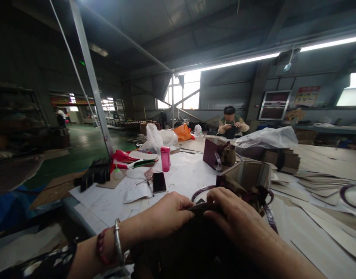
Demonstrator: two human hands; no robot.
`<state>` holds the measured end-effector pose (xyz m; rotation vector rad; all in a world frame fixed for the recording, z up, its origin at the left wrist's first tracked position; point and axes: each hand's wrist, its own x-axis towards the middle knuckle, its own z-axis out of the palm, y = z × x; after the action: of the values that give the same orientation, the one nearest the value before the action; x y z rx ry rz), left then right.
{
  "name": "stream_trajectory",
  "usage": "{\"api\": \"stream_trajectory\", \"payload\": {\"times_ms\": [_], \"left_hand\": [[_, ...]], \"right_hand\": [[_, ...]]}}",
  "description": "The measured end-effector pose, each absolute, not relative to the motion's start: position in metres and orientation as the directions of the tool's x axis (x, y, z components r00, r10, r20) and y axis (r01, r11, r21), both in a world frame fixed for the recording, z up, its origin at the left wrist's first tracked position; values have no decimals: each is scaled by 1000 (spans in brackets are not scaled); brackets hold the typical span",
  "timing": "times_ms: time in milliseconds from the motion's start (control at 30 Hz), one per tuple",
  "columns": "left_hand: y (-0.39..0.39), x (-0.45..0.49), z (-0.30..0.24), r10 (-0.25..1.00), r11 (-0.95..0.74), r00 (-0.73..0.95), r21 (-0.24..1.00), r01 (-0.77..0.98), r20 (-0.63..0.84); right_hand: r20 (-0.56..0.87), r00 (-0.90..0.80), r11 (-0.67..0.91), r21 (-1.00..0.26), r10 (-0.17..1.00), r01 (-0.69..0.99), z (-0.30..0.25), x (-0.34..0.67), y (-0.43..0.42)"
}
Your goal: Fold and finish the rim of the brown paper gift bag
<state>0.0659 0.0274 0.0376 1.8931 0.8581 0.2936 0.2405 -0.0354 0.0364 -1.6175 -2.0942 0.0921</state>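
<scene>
A dark piece (pixel 195 244), perhaps a bag panel, stands at the near edge of the table, its lower part lost in shadow. My left hand (pixel 172 213) pinches its upper edge between thumb and fingers. On the same edge, a little to the right, my right hand (pixel 236 217) is closed with the thumb on the near side and the fingers over the far side. Just beyond my right hand lies a dark brown handbag (pixel 244 190) with purple-wrapped handles. Behind that is an open box-like bag body (pixel 250 172) with a light lining.
On the white-covered table (pixel 189 170) are a black phone (pixel 159 182), a pink bottle (pixel 165 159) and a squeeze bottle (pixel 117 173). Flat sheets (pixel 320 186) are stacked at the right. Clear plastic (pixel 267 137) covers goods farther back. Across the table a co-worker (pixel 233 122) holds a dark piece.
</scene>
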Motion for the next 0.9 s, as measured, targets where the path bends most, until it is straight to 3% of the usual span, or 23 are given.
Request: {"api": "stream_trajectory", "payload": {"times_ms": [200, 400, 900], "left_hand": [[28, 67, 39, 673, -357, 731, 818, 452, -110], [26, 67, 39, 637, -405, 764, 798, 445, -103], [34, 70, 36, 606, -463, 791, 774, 431, -78]], "right_hand": [[301, -287, 362, -230, 909, 903, 38, 237, -39], [279, -333, 412, -309, 901, 857, 37, 242, -42], [257, -366, 434, -299, 894, 850, 34, 242, -36]]}}
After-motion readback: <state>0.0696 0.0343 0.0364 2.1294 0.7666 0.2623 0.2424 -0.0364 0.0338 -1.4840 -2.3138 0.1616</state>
